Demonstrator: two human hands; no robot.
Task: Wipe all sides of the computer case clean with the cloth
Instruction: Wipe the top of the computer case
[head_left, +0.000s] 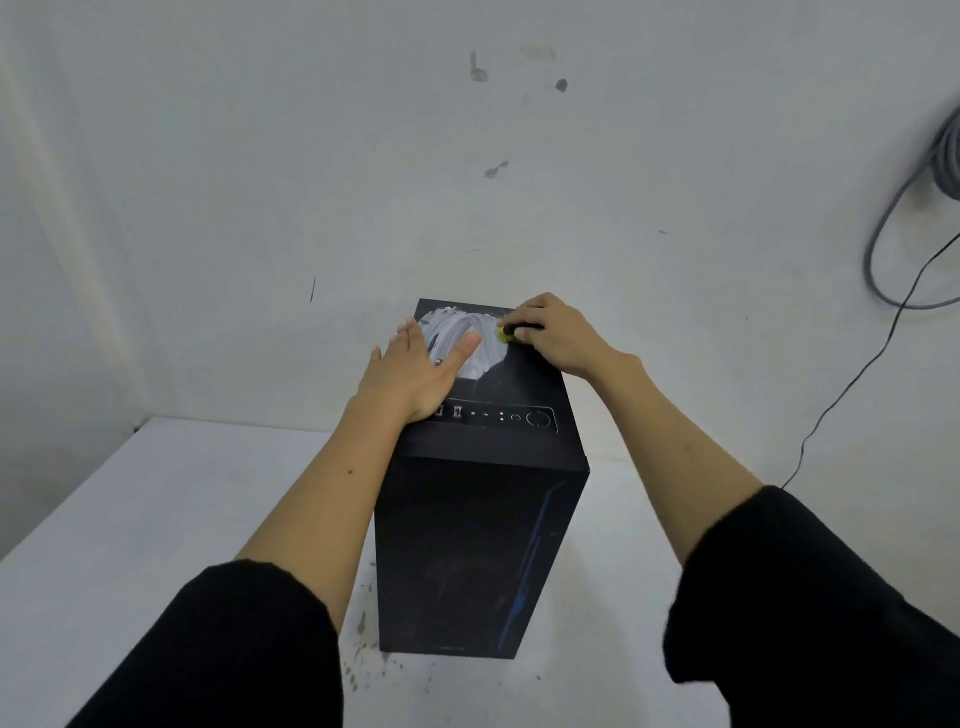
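White bench (156, 519) carries the black computer case (480, 545), upright. On the case's top, far half: grey-white cloth (457, 338). Left hand (415, 374) flat on the cloth, fingers straight. Right hand (553, 332), beside the cloth, fingers curled round a small black-yellow tool (511, 331). Judged early: only top in hand, the sides left.

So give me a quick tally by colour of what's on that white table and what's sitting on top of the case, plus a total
Black: 1, the computer case standing on the table.
White: 1, the cloth lying on the case top.
Yellow and black: 1, a small tool, gripped by the right hand.
Total: 3.
The left hand rests flat on the cloth.
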